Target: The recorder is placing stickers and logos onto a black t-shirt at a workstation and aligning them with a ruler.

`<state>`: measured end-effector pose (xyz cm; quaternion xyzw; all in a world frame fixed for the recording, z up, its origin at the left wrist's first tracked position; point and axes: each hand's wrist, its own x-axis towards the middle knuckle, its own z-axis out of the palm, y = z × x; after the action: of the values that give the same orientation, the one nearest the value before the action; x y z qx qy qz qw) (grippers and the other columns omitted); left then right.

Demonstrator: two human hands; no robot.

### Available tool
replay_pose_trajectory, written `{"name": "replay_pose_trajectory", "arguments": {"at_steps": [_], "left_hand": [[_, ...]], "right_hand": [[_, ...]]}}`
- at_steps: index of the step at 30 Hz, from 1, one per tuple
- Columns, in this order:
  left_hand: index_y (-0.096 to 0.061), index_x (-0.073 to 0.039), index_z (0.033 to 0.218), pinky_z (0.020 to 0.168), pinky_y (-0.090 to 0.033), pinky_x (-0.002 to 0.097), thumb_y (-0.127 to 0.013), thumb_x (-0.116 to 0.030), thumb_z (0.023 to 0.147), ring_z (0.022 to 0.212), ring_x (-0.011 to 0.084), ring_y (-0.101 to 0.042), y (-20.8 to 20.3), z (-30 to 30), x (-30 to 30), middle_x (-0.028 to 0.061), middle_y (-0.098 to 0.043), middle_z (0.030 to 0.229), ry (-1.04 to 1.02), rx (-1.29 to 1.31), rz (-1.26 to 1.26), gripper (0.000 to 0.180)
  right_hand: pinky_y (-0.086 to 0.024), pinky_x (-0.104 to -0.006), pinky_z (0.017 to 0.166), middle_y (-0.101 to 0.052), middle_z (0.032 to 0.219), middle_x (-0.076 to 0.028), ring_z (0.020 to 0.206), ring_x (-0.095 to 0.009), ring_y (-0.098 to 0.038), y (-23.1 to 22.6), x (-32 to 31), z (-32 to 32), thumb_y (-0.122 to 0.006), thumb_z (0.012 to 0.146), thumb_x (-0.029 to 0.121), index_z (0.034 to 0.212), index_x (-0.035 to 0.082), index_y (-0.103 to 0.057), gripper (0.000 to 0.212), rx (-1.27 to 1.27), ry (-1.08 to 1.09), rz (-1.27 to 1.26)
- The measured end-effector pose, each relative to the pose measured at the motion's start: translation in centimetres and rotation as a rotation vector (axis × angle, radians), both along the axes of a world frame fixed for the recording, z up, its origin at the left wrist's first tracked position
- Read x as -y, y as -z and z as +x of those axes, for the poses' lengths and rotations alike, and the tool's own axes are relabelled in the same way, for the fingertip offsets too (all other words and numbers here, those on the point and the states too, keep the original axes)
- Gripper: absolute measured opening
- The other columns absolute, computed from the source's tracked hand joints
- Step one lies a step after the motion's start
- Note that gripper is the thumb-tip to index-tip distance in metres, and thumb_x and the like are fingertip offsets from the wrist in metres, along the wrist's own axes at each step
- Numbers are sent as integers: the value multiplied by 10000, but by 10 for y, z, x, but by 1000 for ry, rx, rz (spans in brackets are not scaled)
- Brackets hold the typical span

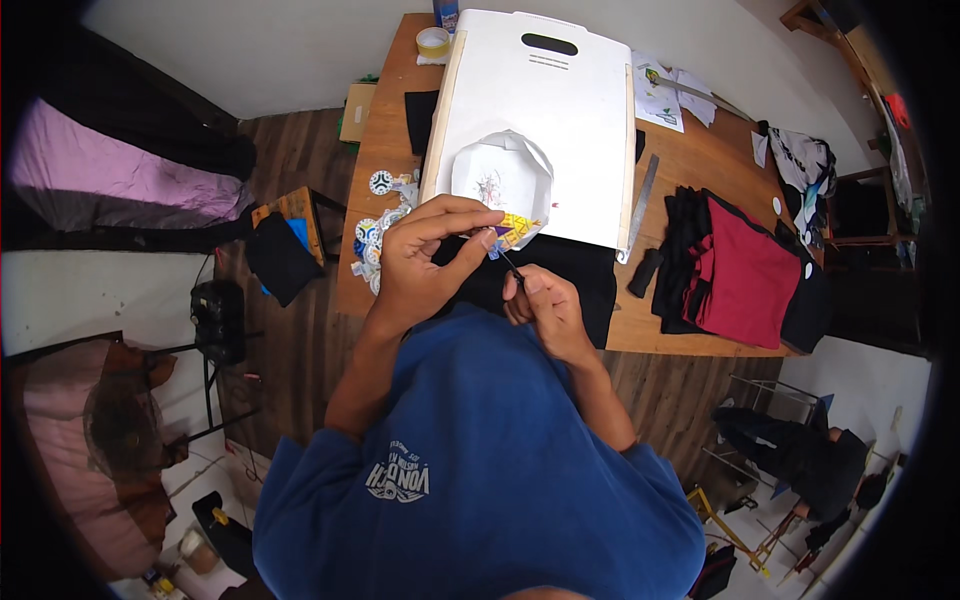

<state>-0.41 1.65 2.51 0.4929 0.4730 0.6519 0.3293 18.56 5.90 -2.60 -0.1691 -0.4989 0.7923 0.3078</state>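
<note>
Left hand [420,265]: raised near the close edge of the board, thumb and fingertips pinched together; this grip is closed on a small, flat yellow-and-purple patterned piece [518,228].
Patterned piece: held in the air over the near rim of the tray, its yellow corner poking out to the right of the fingertips. I take it the pinch is kept small so an edge stays free to work on.
Right hand [550,310]: lower and to the right, fingers curled, thumb against forefinger; its grip is closed round a thin, dark, pen-like tool [512,265]. The tool angles up to the piece, probably held short for fine control. From my distant seat, its tip is too small to identify.
Tray: a shallow, many-sided white tray [545,180], seemingly of folded paper, with tiny dark and reddish scraps [490,190] inside. I judge it sits close to catch bits.
Board: a large white panel with a black oval slot [590,120], lying on the brown wooden tabletop [630,340] beneath the tray.
Left side: a pile of round blue-and-white cut-outs [381,182], handy to the left hand.
Right side: a long grey straight ruler [643,205] beside the board, then stacked dark-red and black fabric [745,270], apparently set out of the hands' way.
</note>
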Motion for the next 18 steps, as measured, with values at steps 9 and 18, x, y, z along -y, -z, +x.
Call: {"name": "replay_pose_trajectory", "arguments": {"at_steps": [9,18], "left_hand": [[-732,70,1162,929,-560,269,-700,101,908,1038,177,-690,2,-2,2,152,-694,1125,-13,18,-3,258],[-710,100,1160,936,-573,273,-680,118,917,1040,178,-683,0,-5,3,162,-657,1148,7,8,-3,245]], "right_hand": [[-310,-270,549,-338,639,33,550,-80,-294,0,2,1,-424,1134,343,1017,-14,-587,409,2,-10,-2],[-310,-272,543,-344,637,30,548,-81,-299,-2,3,-1,-424,1133,350,1014,-13,-587,415,6,-5,7]]}}
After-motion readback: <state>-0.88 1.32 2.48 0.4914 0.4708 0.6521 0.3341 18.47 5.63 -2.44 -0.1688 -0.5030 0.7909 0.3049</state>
